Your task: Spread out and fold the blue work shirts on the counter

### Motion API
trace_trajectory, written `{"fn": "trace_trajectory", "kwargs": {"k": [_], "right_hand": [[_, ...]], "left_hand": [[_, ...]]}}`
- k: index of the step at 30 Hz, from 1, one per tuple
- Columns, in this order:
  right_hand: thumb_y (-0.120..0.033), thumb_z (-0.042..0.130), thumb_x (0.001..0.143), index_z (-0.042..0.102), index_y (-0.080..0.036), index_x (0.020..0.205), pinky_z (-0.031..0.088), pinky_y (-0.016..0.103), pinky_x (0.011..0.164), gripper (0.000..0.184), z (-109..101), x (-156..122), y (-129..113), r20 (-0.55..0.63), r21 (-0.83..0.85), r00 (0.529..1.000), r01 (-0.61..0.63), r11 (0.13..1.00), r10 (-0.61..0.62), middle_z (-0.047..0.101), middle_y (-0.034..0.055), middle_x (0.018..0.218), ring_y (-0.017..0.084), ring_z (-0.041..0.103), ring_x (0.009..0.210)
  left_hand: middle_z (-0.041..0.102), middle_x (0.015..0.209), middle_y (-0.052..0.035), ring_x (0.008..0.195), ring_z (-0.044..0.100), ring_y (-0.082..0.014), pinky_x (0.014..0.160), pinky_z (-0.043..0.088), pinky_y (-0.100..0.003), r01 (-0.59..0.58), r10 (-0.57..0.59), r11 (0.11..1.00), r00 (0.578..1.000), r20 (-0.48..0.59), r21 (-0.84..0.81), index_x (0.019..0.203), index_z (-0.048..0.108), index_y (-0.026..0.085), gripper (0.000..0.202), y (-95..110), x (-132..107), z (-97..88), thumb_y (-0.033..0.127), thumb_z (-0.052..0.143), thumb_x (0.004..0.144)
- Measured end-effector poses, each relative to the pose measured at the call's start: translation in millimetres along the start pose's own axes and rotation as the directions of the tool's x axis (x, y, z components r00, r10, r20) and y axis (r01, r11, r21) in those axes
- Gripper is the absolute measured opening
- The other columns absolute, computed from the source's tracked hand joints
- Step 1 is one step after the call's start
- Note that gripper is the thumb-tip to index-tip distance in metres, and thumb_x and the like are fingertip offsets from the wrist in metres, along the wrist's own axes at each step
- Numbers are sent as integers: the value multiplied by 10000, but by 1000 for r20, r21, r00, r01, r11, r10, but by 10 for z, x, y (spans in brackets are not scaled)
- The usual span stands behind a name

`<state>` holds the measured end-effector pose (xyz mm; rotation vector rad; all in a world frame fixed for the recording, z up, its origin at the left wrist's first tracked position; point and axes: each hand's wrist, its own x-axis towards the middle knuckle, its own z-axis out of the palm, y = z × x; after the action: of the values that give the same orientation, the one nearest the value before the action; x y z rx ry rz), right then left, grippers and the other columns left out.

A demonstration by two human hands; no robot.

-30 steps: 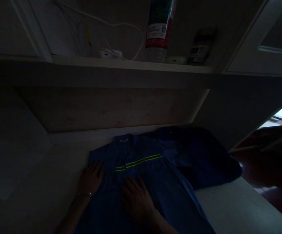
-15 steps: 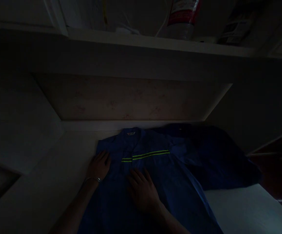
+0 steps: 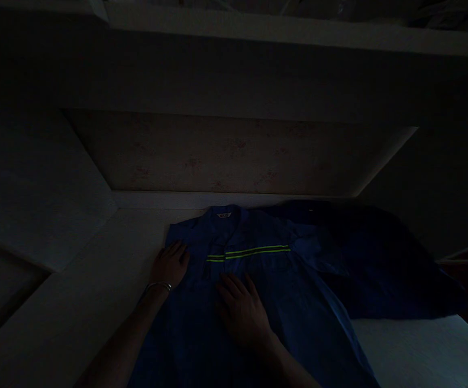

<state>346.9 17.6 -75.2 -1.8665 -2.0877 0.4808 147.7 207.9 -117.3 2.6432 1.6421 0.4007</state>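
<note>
A blue work shirt with a yellow-green reflective stripe across the chest lies spread on a pale surface, collar towards the back wall. My left hand, with a bracelet at the wrist, lies flat and open on the shirt's left shoulder edge. My right hand lies flat with fingers stretched out on the shirt's chest, just below the stripe. The shirt's right side is bunched into a dark heap.
The scene is very dim. The surface sits in a recess: a back panel rises behind the shirt, slanted side panels close in left and right, and a shelf edge overhangs at the top.
The camera has tilted down, so the shelf with the bottle and cable has left the view. Both hands stay flat on the shirt in nearly the same places.
</note>
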Motion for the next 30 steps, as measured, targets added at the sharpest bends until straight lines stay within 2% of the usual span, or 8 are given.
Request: {"fn": "trace_trajectory", "kwargs": {"k": [15, 17, 20, 22, 25, 26, 28, 30], "right_hand": [[-466, 374, 974, 428, -353, 1400, 34, 566, 1175, 444, -16, -4, -30, 1, 51, 1000, -13, 999, 13, 363, -17, 1528, 213, 256, 1426], [-437, 466, 939, 447, -331, 1392, 113, 551, 1174, 465, -82, -3, 20, 17, 182, 1000, -14, 983, 11, 416, 2, 1497, 222, 318, 1399], [-455, 502, 913, 488, -266, 1363, 404, 428, 1056, 488, -402, -21, 335, -35, 523, 990, -96, 847, 135, 562, 46, 1367, 213, 527, 1235], [-477, 483, 911, 555, -228, 1285, 486, 342, 945, 455, -772, -55, 733, -161, 630, 920, -183, 755, 357, 627, 58, 1274, 198, 601, 1127], [-421, 436, 920, 580, -180, 1242, 484, 287, 885, 427, -1384, -139, 1471, -420, 447, 596, -520, 728, 684, 655, 83, 1209, 186, 621, 1070], [-397, 412, 925, 580, -135, 1241, 482, 321, 874, 444, -1550, -168, 1703, -438, 411, 533, -598, 689, 724, 648, 133, 1206, 219, 620, 1068], [-375, 487, 885, 639, -72, 1144, 479, 372, 848, 427, -1770, -216, 2083, -425, 338, 481, -702, 627, 767, 665, 202, 1131, 280, 632, 1038], [-355, 607, 810, 684, -20, 1020, 480, 410, 814, 403, -1836, -236, 2323, -386, 287, 475, -753, 592, 791, 681, 256, 1023, 331, 649, 987]], "left_hand": [[475, 1461, -101, 1315, 457, -272, 1102, 324, -479, -10, 9, 1000, 1000, 27, 27, 1334, 539, 186, 538, 13, 18, -19, 453, 311, 925], [478, 1459, -97, 1308, 465, -275, 1099, 327, -485, -12, 11, 999, 1000, 27, 34, 1336, 537, 191, 545, 4, 25, -3, 464, 311, 921], [506, 1438, -90, 1302, 470, -279, 1097, 329, -487, -7, 6, 999, 1000, 20, 43, 1334, 540, 203, 548, -16, 34, 37, 475, 322, 911], [512, 1433, -95, 1297, 474, -282, 1095, 328, -489, -15, 15, 999, 1000, 2, 51, 1335, 540, 203, 544, -35, 38, 67, 465, 328, 908], [512, 1430, -108, 1287, 479, -286, 1090, 333, -485, -40, 41, 998, 999, -19, 52, 1329, 545, 189, 540, -68, 47, 109, 447, 340, 902], [512, 1429, -111, 1285, 480, -286, 1087, 337, -481, -45, 46, 998, 999, -20, 48, 1328, 546, 184, 541, -78, 50, 121, 447, 343, 901], [514, 1427, -114, 1284, 480, -287, 1086, 340, -477, -52, 53, 998, 998, -16, 37, 1327, 547, 178, 549, -93, 54, 139, 458, 342, 901], [511, 1430, -114, 1286, 478, -289, 1087, 337, -481, -53, 53, 998, 998, -16, 24, 1332, 542, 175, 559, -97, 55, 144, 466, 334, 903]]}}
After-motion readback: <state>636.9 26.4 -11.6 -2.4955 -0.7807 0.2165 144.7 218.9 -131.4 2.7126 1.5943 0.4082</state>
